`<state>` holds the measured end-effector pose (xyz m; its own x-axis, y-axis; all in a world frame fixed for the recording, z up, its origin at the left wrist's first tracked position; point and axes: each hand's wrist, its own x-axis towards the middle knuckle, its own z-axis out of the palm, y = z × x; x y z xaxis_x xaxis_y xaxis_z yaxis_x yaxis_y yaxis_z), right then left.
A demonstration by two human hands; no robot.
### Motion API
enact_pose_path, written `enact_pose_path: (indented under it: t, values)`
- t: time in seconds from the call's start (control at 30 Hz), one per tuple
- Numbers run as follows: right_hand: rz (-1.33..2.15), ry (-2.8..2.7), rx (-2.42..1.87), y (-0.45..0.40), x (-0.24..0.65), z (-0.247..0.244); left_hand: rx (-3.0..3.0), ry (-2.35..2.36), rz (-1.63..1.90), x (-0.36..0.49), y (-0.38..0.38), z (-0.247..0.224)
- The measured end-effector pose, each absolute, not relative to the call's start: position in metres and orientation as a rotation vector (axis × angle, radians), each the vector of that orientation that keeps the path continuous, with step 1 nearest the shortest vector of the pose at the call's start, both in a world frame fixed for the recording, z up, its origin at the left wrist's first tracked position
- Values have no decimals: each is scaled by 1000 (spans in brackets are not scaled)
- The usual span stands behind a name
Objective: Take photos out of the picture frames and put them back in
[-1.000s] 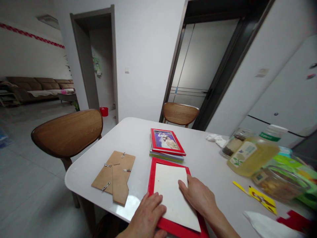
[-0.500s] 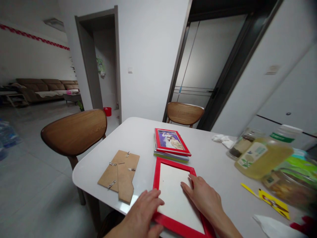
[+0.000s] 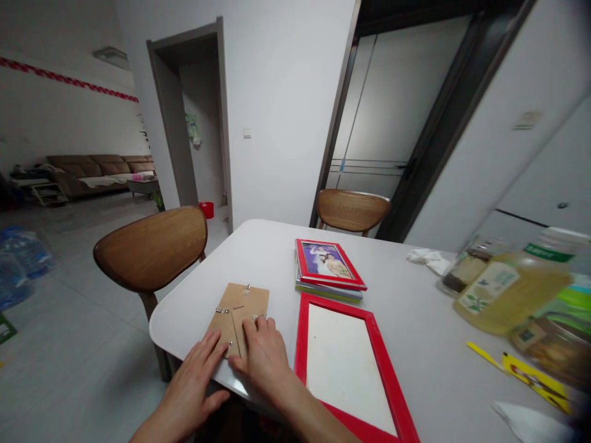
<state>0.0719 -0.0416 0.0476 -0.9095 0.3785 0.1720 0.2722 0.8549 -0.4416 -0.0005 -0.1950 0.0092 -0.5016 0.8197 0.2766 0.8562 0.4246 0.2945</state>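
Both hands have just left the red frame (image 3: 302, 338) and come over to the brown backing board (image 3: 231, 298), which lies clip side up under the fingers of the right hand (image 3: 268, 357). That hand is curled over the board's support leg, thumb near its lower end; whether it has a firm grip or merely touches cannot be told. The left hand (image 3: 191, 378) is open, its fingers reaching the board's lower left part and its thumb spread away, holding nothing that shows. The frame now lies untouched by the fingers, just right of the right hand, partly behind that forearm from this view. The white sheet (image 3: 346, 363) sits inside its border, where a second ago it overlapped the edge at a slant. That suggests the sheet has been settled and attention has passed to the board, which is still apart from the frame. Beyond the right hand, farther up the table (image 3: 263, 246), a framed photo (image 3: 327, 261) tops a small stack.
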Motion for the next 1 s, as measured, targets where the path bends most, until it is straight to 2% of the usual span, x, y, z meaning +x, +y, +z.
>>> enact_pose_path:
  t: [0.17, 0.3, 0.47, 0.67, 1.0]
  values:
    - [910, -2676, -476, -37, 85, 53, -1540, -2449, -807, -12, -197, 0]
    - [994, -2608, -429, -25, 120, 75, -1698, -2324, -949, 1, -183, 14]
    - [958, -2575, -544, 12, 174, 86, -1893, -2291, -1036, 43, -139, 45]
    - [819, -2612, -798, 55, 227, 61, -2170, -2326, -962, 80, -88, 54]
    - [627, -2616, -836, 68, 230, 32, -2190, -2494, -845, 83, -76, 52]
